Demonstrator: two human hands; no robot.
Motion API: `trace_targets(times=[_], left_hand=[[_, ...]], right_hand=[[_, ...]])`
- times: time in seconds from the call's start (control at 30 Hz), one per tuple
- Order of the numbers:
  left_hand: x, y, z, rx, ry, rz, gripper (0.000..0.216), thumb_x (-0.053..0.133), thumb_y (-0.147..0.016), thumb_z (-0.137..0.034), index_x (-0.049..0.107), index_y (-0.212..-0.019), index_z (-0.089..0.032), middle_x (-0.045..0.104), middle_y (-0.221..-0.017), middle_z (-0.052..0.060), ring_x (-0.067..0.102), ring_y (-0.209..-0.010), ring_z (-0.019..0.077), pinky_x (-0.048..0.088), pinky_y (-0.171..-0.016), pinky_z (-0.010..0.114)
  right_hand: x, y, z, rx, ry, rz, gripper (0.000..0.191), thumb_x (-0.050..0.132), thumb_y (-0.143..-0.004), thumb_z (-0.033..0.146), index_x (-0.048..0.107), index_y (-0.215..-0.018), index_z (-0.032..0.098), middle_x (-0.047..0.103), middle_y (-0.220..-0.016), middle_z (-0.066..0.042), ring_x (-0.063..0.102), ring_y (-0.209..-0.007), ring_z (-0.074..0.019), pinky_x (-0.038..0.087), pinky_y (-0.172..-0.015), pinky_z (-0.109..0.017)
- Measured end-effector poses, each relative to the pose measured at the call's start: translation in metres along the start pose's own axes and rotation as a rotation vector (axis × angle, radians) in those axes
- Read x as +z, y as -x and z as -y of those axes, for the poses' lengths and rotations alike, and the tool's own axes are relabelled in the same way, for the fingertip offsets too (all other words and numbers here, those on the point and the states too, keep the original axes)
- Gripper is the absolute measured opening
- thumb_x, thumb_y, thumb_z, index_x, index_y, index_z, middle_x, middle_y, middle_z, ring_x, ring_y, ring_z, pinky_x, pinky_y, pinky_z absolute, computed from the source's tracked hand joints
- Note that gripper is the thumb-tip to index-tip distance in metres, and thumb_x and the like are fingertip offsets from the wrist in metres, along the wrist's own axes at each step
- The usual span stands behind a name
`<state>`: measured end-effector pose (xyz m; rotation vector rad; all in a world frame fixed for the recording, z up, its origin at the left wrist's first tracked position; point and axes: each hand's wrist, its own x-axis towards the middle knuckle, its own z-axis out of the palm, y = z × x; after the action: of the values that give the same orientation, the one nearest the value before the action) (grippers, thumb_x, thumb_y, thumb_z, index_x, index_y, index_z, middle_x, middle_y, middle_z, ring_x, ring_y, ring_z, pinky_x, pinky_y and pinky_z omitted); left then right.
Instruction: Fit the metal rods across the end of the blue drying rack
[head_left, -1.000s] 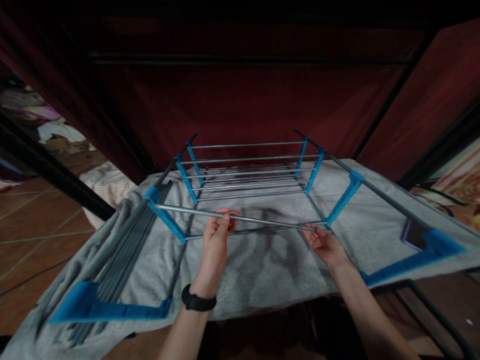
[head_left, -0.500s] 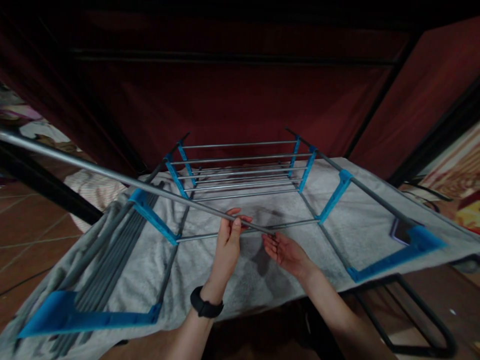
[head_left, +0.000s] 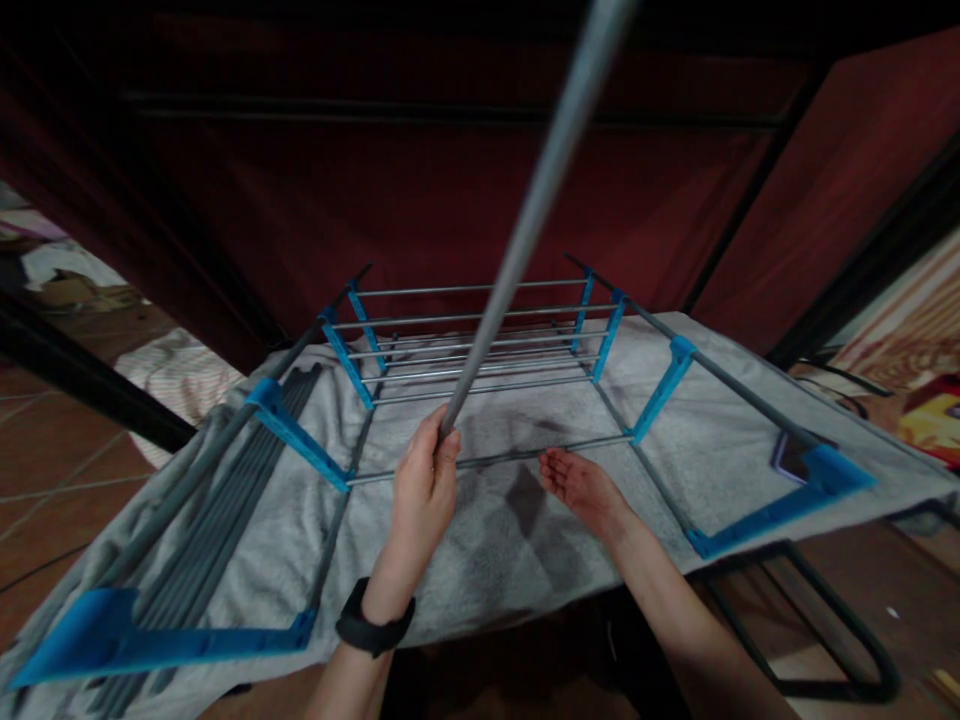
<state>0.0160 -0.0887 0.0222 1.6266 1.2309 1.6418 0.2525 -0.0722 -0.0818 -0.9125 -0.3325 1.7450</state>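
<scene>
My left hand (head_left: 421, 482), with a black watch on the wrist, is closed around the lower end of a grey metal rod (head_left: 525, 215). The rod rises steeply towards the camera and runs out of the top of the view. My right hand (head_left: 579, 484) hovers palm up with fingers spread and holds nothing, just in front of a cross rod (head_left: 487, 460) of the drying rack. The rack (head_left: 480, 340) has grey rods and blue plastic brackets and lies on a grey towel (head_left: 510, 540).
Several loose grey rods (head_left: 217, 490) lie bundled at the left on the towel. A phone (head_left: 789, 452) rests at the right by a blue bracket (head_left: 780, 500). Dark red fabric walls stand behind. A black tubular frame (head_left: 825, 640) shows at lower right.
My left hand swung the rod from lying almost flat across the rack up to steeply upright. My right hand let go of its end and moved left towards the middle.
</scene>
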Motion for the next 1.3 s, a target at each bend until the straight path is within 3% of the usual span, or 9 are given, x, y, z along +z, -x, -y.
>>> trace_targets(times=[0.1,0.23,0.5,0.67,0.97,1.3], left_hand=[[0.005,0.002,0.016,0.115,-0.149,0.109,0.022,0.062,-0.093,-0.025,0.072,-0.113,-0.026,0.069,-0.101,0.007,0.063,-0.099,0.0256,0.047,-0.093,0.036],[0.008,0.009,0.044,0.246,-0.508,0.243,0.030,0.048,-0.100,-0.022,0.067,-0.123,-0.025,0.069,-0.097,0.008,0.062,-0.093,0.0259,0.045,-0.086,0.038],[-0.007,0.026,0.092,0.322,-1.012,0.430,0.044,0.040,-0.095,-0.007,0.064,-0.129,-0.020,0.070,-0.103,0.011,0.063,-0.092,0.0280,0.044,-0.085,0.042],[-0.012,0.028,0.102,0.346,-1.077,0.517,0.050,0.039,-0.090,-0.001,0.064,-0.129,-0.019,0.071,-0.106,0.012,0.063,-0.094,0.0281,0.045,-0.086,0.042],[-0.018,0.035,0.109,0.255,-1.054,0.633,0.047,0.038,-0.090,0.002,0.066,-0.121,-0.020,0.068,-0.109,0.012,0.064,-0.100,0.0261,0.044,-0.095,0.041],[-0.021,0.041,0.120,0.194,-1.005,0.638,0.044,0.036,-0.088,0.002,0.067,-0.109,-0.020,0.066,-0.099,0.009,0.061,-0.099,0.0251,0.042,-0.103,0.044]], right_hand=[[-0.001,0.000,0.006,-0.019,-0.006,-0.027,0.017,0.054,-0.091,0.010,0.071,-0.092,0.016,0.077,-0.086,-0.007,0.072,-0.073,-0.0138,0.059,-0.069,-0.024],[-0.004,-0.001,0.012,-0.050,-0.016,-0.038,0.015,0.058,-0.088,0.011,0.071,-0.092,0.016,0.077,-0.087,-0.009,0.072,-0.074,-0.0149,0.058,-0.069,-0.024],[-0.005,-0.001,0.022,-0.139,0.016,-0.051,0.015,0.062,-0.083,0.012,0.071,-0.092,0.018,0.079,-0.092,-0.008,0.075,-0.082,-0.0175,0.059,-0.077,-0.029],[-0.006,-0.004,0.022,-0.164,0.026,-0.089,0.017,0.061,-0.084,0.012,0.072,-0.095,0.020,0.080,-0.099,-0.007,0.075,-0.085,-0.0163,0.060,-0.082,-0.030],[-0.030,-0.016,0.022,-0.178,-0.010,-0.292,0.016,0.062,-0.087,0.004,0.068,-0.083,0.018,0.075,-0.075,-0.003,0.072,-0.068,-0.0135,0.064,-0.073,-0.025],[-0.051,-0.021,0.034,-0.149,-0.029,-0.412,0.022,0.053,-0.093,0.001,0.064,-0.086,0.019,0.073,-0.080,-0.002,0.072,-0.071,-0.0123,0.065,-0.071,-0.024]])
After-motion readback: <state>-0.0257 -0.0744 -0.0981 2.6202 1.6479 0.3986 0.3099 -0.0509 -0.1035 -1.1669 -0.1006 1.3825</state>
